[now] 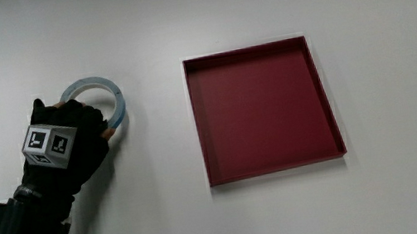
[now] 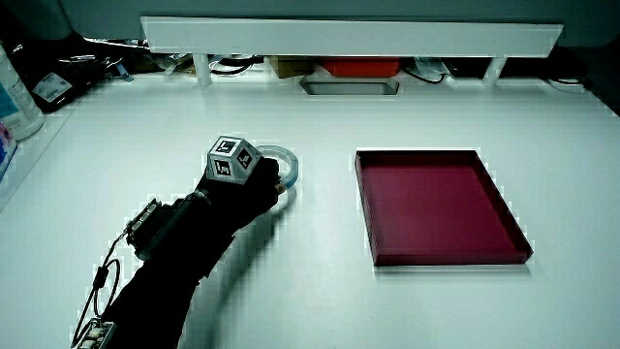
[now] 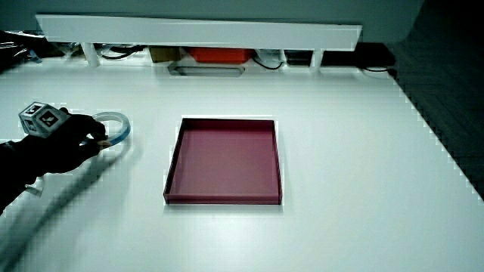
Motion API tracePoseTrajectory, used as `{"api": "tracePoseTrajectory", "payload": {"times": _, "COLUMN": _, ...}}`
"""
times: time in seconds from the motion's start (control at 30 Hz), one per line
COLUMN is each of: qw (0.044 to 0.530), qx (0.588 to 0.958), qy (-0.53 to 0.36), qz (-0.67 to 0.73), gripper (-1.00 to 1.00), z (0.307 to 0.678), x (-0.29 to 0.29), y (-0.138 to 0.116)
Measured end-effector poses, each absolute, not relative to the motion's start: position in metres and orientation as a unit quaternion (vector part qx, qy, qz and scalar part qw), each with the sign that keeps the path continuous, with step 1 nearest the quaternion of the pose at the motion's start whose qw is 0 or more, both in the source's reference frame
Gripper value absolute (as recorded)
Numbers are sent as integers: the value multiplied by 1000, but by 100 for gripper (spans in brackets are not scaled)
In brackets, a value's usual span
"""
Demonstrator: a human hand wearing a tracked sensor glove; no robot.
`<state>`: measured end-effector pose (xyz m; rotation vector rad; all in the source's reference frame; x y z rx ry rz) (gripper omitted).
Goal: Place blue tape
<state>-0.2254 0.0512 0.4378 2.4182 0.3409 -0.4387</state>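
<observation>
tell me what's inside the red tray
Nothing shows inside the red tray: all three views show only its bare floor. The blue tape lies on the table beside the tray, with the hand over part of the ring, which is hidden.

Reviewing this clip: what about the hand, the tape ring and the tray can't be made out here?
- Fingertips of the hand: hidden by its own back and cube in the main view, so the grip on the blue tape ring is unclear.
- Ring's part nearest the person: covered by the hand in both side views.
- Whether the ring rests on the table or is lifted: not settled.
- Red tray: near wall's inner face hidden in a side view.
</observation>
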Motion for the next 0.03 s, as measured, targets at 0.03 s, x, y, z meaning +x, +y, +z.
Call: {"api": "tracePoseTrajectory", "payload": {"times": 0.03, "qw": 334, "qx": 913, "qy": 143, "qz": -185, "gripper": -100, "z": 428, "x": -219, "y": 53}}
